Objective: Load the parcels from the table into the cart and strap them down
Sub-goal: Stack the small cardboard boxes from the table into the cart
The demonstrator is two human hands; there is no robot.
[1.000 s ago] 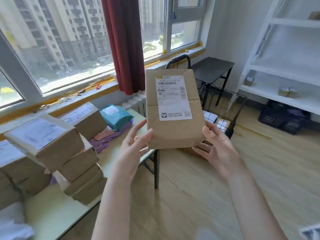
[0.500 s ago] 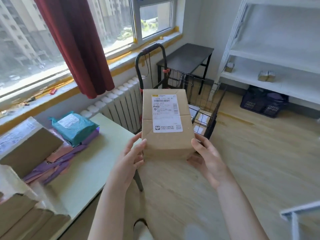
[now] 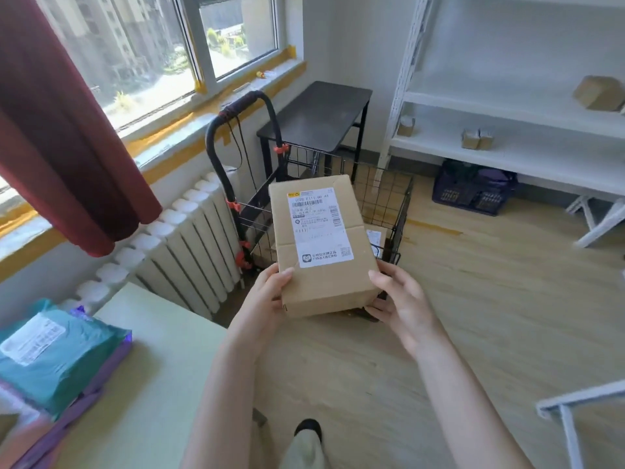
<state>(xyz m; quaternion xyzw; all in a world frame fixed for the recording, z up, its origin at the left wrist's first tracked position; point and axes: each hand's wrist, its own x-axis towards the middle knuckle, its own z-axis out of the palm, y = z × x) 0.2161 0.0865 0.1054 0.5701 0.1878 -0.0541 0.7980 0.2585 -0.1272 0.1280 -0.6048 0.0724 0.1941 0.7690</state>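
A brown cardboard parcel (image 3: 323, 245) with a white shipping label is held flat in front of me, above the near edge of the black wire cart (image 3: 394, 201). My left hand (image 3: 267, 296) grips its near left corner, thumb on top. My right hand (image 3: 400, 301) holds its near right corner the same way. The cart has a tall black handle (image 3: 236, 106) and stands on the floor by the radiator. Another labelled parcel (image 3: 375, 236) shows inside the cart. A teal mailer bag (image 3: 50, 353) lies on purple bags on the pale green table (image 3: 145, 384) at lower left.
A white radiator (image 3: 189, 238) runs under the window behind the cart. A small black table (image 3: 318, 113) stands beyond the cart. White shelving (image 3: 507, 106) with small boxes fills the right wall, a dark crate (image 3: 473, 187) beneath it. A white frame (image 3: 571, 411) juts in at lower right.
I have turned right and stepped away from the table's parcel stacks toward the cart. The parcel has come down from upright at chest height to flat over the cart.
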